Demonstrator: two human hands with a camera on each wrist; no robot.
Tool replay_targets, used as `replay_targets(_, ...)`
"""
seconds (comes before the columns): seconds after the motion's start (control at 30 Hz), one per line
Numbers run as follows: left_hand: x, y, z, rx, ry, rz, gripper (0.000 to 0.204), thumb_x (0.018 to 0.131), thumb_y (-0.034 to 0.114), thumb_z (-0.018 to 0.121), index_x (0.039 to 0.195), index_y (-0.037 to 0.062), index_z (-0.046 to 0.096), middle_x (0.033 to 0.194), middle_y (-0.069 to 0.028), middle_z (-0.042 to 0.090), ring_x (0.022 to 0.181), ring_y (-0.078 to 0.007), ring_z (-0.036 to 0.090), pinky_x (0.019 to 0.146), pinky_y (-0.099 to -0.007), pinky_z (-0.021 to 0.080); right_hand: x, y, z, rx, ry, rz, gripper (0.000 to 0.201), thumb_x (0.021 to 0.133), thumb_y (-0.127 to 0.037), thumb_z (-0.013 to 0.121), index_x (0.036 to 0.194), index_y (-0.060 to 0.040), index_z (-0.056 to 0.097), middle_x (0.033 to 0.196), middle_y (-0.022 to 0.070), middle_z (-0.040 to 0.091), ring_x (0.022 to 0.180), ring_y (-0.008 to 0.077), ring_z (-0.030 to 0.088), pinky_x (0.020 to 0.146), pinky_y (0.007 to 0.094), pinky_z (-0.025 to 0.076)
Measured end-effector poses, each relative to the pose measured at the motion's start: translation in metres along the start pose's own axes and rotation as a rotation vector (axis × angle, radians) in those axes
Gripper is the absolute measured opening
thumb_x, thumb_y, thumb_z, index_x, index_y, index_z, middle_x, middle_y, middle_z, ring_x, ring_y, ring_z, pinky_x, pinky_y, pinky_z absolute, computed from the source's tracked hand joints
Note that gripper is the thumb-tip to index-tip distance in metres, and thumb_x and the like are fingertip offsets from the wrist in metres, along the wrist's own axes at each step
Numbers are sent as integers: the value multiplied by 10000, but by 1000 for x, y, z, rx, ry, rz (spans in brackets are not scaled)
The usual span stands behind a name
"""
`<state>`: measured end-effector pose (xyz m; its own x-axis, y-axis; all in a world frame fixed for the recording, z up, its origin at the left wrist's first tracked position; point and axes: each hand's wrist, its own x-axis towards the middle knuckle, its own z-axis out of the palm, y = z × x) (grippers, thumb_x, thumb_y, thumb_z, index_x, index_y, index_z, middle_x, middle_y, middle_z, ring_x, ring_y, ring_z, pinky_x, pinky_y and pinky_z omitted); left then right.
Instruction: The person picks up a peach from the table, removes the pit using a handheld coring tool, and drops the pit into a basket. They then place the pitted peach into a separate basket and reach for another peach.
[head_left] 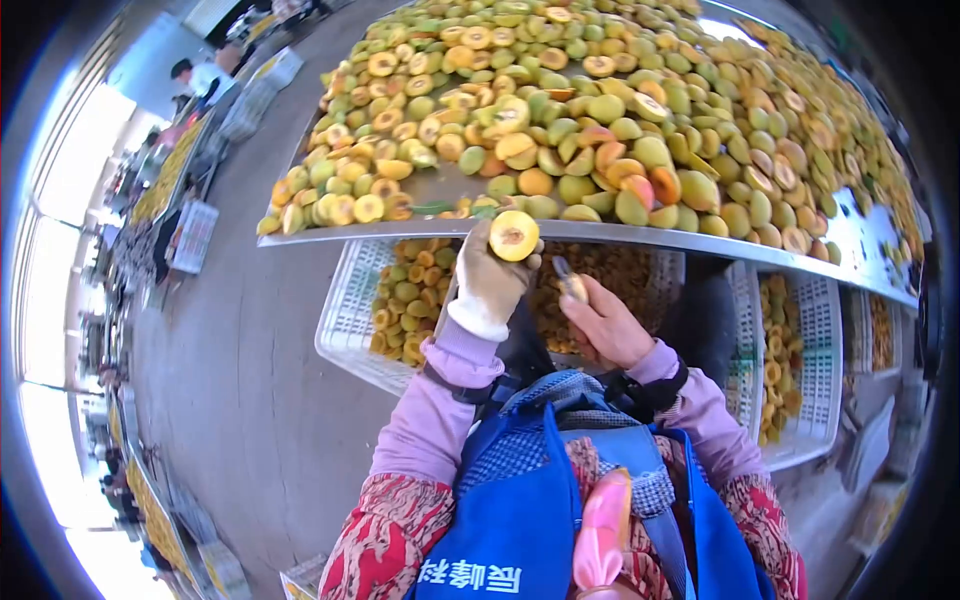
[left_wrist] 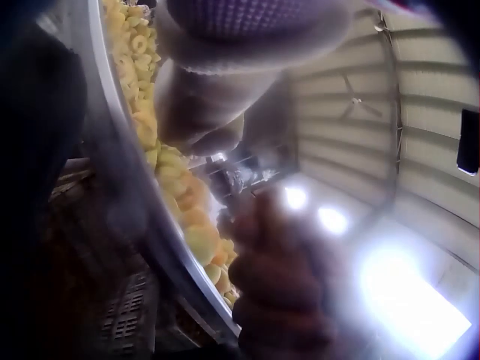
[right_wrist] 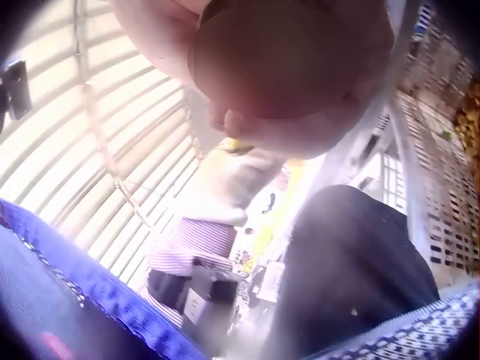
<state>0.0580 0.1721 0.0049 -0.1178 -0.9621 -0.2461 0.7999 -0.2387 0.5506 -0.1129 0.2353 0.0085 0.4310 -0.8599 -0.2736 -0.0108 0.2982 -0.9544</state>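
- Grip: left hand point(head_left: 492, 278), gloved, has its fingers wrapped round a fruit half point(head_left: 514, 236), cut face up, just above the table's near lip; right hand point(head_left: 610, 325), bare, is curled snugly about what looks like a small knife point(head_left: 571, 284).
- Biggest risk, my judgement: the fruit heap point(head_left: 640, 130) lies loose up to the front of the table point(head_left: 450, 185); a bumped forearm could roll pieces off.
- Next: knife tip angles towards the glove; a slip could catch it.
- Least: the fruit half sits high in the fingers; slick skin or a sideways push could pop it out.
- Edges: table lip first; I can't tell whether the glove touches it. Left crate point(head_left: 340, 310) and right crate point(head_left: 822, 370) rise below.
- Room: a small gap between the hands, hemmed behind by the blue apron point(head_left: 510, 500).
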Motion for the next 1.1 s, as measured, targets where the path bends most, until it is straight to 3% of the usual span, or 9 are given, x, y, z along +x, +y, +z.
replay_targets(0.1, -9, -19, 4, -67, -47, 0, 320, 850, 194, 437, 1109, 20, 506, 944, -122, 584, 785, -262, 572, 673, -369, 488, -1, -13, 5, -193, 58, -54, 254, 893, -265, 491, 924, -22, 424, 626, 82, 509, 459, 171, 494, 417, 302, 399)
replay_targets(0.17, -20, -24, 18, 39, -58, 114, 308, 814, 118, 430, 1092, 9, 508, 958, -138, 583, 858, -257, 582, 766, -396, 497, 12, 2, 6, -442, 208, -527, 305, 878, -265, 503, 948, 14, 402, 710, 200, 559, 598, 342, 561, 547, 407, 445)
replay_targets(0.27, -16, -31, 9, 94, -158, 128, 323, 886, 175, 377, 1106, -37, 482, 977, -200, 566, 863, -322, 581, 815, -426, 482, 18, 6, 4, -563, 257, -496, 324, 874, -266, 501, 962, 23, 384, 756, 272, 557, 729, 449, 535, 647, 467, 432)
replay_targets(0.3, -17, -32, 16, 76, -14, 108, 327, 919, 230, 350, 1066, -29, 486, 957, -191, 567, 840, -317, 582, 809, -423, 483, 16, 1, 4, -627, 216, -376, 316, 875, -256, 494, 952, 24, 370, 768, 296, 554, 755, 459, 532, 650, 482, 424)
replay_targets(0.43, -8, -37, 13, -22, 51, 53, 273, 923, 235, 383, 1060, 29, 497, 914, -118, 580, 813, -241, 579, 729, -350, 505, 18, 6, 2, -642, 204, -394, 311, 877, -249, 489, 926, 29, 361, 748, 298, 548, 750, 458, 534, 644, 482, 423)
replay_targets(0.53, -12, -42, 26, 138, 40, 182, 290, 937, 246, 359, 1057, 15, 487, 937, -133, 576, 831, -253, 584, 775, -369, 502, 20, 10, 2, -617, 280, -407, 314, 877, -244, 490, 911, 33, 345, 743, 299, 544, 744, 460, 532, 634, 483, 421)
replay_targets(0.67, -10, -48, 29, 65, 27, 137, 262, 930, 230, 389, 1061, 24, 485, 946, -119, 577, 837, -231, 584, 774, -351, 503, 25, 8, 0, -628, 340, -458, 317, 877, -240, 490, 912, 39, 345, 736, 299, 542, 741, 460, 533, 631, 481, 423)
replay_targets(0.97, 4, -58, 18, 296, 72, 268, 418, 922, 433, 386, 1074, 52, 461, 919, -95, 569, 822, -211, 570, 761, -320, 487, 31, 8, 5, -505, 280, -253, 303, 868, -181, 500, 1026, 27, 346, 831, 287, 545, 817, 451, 529, 662, 444, 437)
replay_targets(1.1, 6, -56, 21, 364, -6, 365, 407, 919, 425, 403, 1061, 50, 472, 942, -99, 571, 852, -210, 569, 787, -315, 471, 39, 10, 5, -409, 326, -391, 300, 854, -201, 505, 943, 41, 352, 754, 298, 549, 760, 466, 539, 637, 466, 437)
